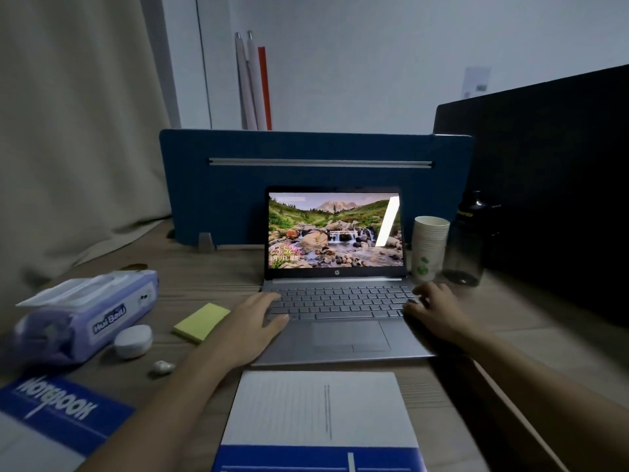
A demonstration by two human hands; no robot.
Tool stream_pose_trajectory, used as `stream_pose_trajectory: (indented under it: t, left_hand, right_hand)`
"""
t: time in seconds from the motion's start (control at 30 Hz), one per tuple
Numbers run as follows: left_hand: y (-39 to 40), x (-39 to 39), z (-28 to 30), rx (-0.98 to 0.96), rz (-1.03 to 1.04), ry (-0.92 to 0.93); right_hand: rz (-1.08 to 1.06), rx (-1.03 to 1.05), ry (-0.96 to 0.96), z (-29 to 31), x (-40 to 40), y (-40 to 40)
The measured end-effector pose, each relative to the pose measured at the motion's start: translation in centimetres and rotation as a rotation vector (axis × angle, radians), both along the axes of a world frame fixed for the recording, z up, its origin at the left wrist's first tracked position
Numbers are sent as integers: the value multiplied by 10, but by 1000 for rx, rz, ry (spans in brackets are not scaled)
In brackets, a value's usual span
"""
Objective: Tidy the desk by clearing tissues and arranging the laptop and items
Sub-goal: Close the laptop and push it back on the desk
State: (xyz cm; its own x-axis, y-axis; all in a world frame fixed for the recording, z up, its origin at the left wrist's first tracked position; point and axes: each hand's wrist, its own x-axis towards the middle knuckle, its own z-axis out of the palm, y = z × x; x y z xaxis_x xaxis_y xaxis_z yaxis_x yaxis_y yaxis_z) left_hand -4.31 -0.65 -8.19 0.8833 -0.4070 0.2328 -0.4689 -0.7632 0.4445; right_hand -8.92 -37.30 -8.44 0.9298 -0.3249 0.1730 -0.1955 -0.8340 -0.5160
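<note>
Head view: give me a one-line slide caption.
Both hands, left hand and right hand, rest on the open laptop.

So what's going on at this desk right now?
A person has both hands on an open laptop whose screen is lit: the left hand lies at its left edge, the right hand on the right side of the keyboard. A pack of wipes, a yellow sticky pad and a small crumpled tissue lie on the desk to the left.

Both arms reach forward, left hand (253, 323) and right hand (434, 310) palm-down, fingers loosely spread.
</note>
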Motion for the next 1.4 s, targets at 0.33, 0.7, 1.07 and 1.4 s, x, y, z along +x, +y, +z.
stream_pose_trajectory:
  t: [0.33, 0.7, 1.07, 1.4]
  left_hand:
    - [-10, 22, -3, -96, -69, 30]
    - [-10, 31, -15, -213, -79, 73]
    - [-1, 41, -21, -442, 6, 214]
    - [2, 44, -19, -523, 53, 229]
  right_hand:
    - [54, -261, 66, 11, 34, 41]
    - [218, -425, -188, 96, 149, 95]
    - [100, -527, -173, 133, 219, 79]
    - [101, -686, -351, 134, 170, 83]
